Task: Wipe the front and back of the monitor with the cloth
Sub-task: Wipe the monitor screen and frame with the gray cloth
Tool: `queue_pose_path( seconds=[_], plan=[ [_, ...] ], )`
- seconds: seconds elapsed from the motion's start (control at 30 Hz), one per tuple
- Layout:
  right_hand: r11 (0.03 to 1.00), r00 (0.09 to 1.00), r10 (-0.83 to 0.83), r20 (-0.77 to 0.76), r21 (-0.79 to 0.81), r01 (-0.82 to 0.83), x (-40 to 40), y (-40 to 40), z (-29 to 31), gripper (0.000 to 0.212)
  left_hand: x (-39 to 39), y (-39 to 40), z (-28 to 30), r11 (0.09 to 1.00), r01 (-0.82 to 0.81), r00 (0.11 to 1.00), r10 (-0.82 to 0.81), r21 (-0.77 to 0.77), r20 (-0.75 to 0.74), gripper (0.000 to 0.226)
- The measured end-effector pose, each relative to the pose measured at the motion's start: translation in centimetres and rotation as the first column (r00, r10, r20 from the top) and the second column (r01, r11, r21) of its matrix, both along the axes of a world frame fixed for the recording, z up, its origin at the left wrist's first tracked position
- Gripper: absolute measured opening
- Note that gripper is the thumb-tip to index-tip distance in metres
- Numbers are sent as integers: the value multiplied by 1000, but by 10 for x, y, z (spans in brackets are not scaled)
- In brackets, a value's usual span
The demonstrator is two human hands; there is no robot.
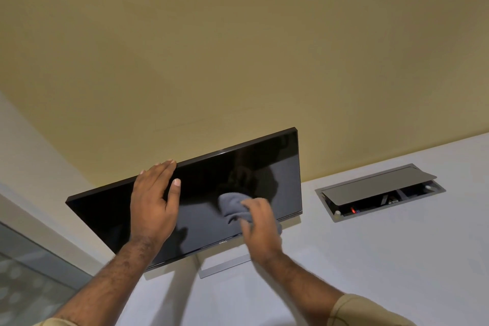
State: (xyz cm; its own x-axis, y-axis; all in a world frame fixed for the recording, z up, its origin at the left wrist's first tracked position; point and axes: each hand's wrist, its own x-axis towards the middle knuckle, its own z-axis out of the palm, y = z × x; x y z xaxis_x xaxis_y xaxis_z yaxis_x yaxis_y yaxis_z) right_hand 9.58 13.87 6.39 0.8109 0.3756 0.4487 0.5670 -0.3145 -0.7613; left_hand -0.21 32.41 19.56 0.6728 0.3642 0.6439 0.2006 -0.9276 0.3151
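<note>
A black monitor [264,167] with a dark screen stands on a silver stand [211,268] on the white desk [370,259], its front facing me. My left hand [154,204] grips the monitor's top edge, fingers over the top and thumb on the screen. My right hand [258,222] holds a bunched grey cloth [232,205] pressed against the lower middle of the screen. The back of the monitor is hidden.
To the right of the monitor, a recessed cable box [381,192] in the desk has its grey lid propped open. A tan wall [238,47] rises behind the desk. A glass panel [31,272] lies at the lower left.
</note>
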Motion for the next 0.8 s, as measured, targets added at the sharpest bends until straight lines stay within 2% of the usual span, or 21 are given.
queue_pose_path(
  seconds=[0.07, 0.13, 0.23, 0.27, 0.37, 0.4, 0.53, 0.67, 0.8],
  plan=[
    [966, 984, 147, 102, -231, -120, -4, 15, 7, 36, 0, 0, 0, 1000, -2, 1000, 2, 5, -2, 44],
    [930, 971, 190, 147, -343, -130, -7, 21, 15, 44, -1, 1, 0, 1000, -2, 1000, 2, 5, -3, 44],
    [933, 980, -5, 198, -351, 75, -5, 16, 27, 48, -1, 0, 1, 1000, -1, 1000, 1, -4, -8, 46],
    [947, 981, -62, 182, -301, 116, -3, 14, 31, 46, -1, 0, 1, 1000, 0, 1000, 0, -5, -8, 46],
    [995, 996, -71, 61, -63, 75, 16, 4, 42, 37, 0, 2, 1, 1000, 5, 1000, -5, -5, -3, 45],
    [993, 992, -122, 35, 13, 122, 24, -1, 47, 37, 1, 3, 1, 1000, 4, 1000, -4, -6, -1, 45],
    [908, 935, -344, -91, 221, 355, 55, -25, 63, 31, 3, 2, 1, 1000, 1, 1000, -1, -10, 2, 45],
    [824, 871, -434, -232, 290, 487, 72, -43, 55, 30, 1, 1, 1, 1000, 4, 1000, -4, -11, 12, 45],
    [708, 758, -502, -415, 307, 637, 94, -70, 49, 28, 0, -1, 0, 1000, 7, 1000, -7, -4, 18, 45]
  ],
)
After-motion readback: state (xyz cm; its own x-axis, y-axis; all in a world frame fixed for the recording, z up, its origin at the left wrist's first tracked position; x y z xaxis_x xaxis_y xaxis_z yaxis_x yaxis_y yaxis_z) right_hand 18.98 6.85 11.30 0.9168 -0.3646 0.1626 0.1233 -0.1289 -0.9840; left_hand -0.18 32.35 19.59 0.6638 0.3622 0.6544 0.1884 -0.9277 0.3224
